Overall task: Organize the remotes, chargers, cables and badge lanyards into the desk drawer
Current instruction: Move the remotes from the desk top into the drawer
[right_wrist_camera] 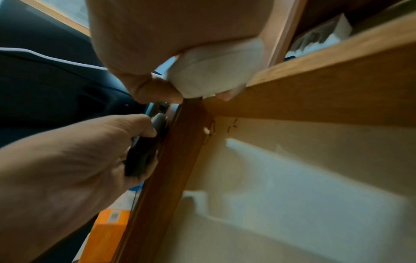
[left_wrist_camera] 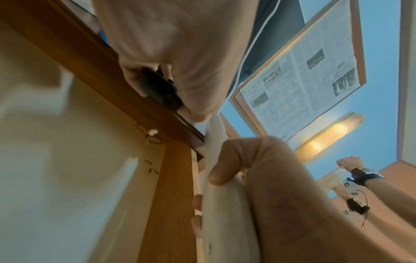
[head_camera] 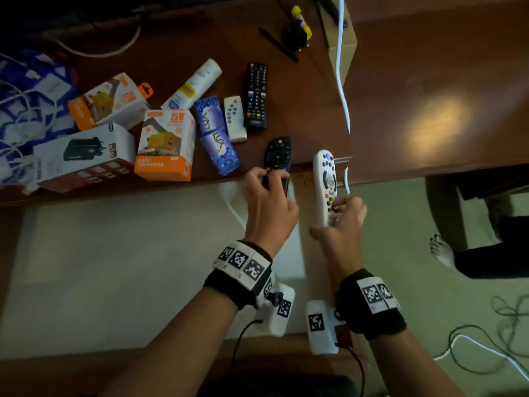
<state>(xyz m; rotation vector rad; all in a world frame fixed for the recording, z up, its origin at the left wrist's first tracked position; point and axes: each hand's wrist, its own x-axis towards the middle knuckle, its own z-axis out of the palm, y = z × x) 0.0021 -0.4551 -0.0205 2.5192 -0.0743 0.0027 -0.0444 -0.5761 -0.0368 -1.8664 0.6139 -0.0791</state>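
Orange charger box (head_camera: 164, 144): centre-left of the head view, printed "25W" and "FAST CHARGER".
Blue packets (head_camera: 216, 133): lettered "LUX", just right of that box.
Left hand (head_camera: 267, 202): fingers curled round the black remote (head_camera: 277, 159) at the desk edge (head_camera: 114, 193).
Right hand (head_camera: 340, 222): gripping the white remote (head_camera: 325, 179) by its lower end, above the open drawer (head_camera: 128, 253).

Left hand (head_camera: 269, 196) is gripping a black remote (head_camera: 277, 161) at the bench (head_camera: 300, 96) edge — right hand (head_camera: 340, 222) is holding a white remote (head_camera: 325, 181).

Glossy dark wooden desk (head_camera: 309, 90)
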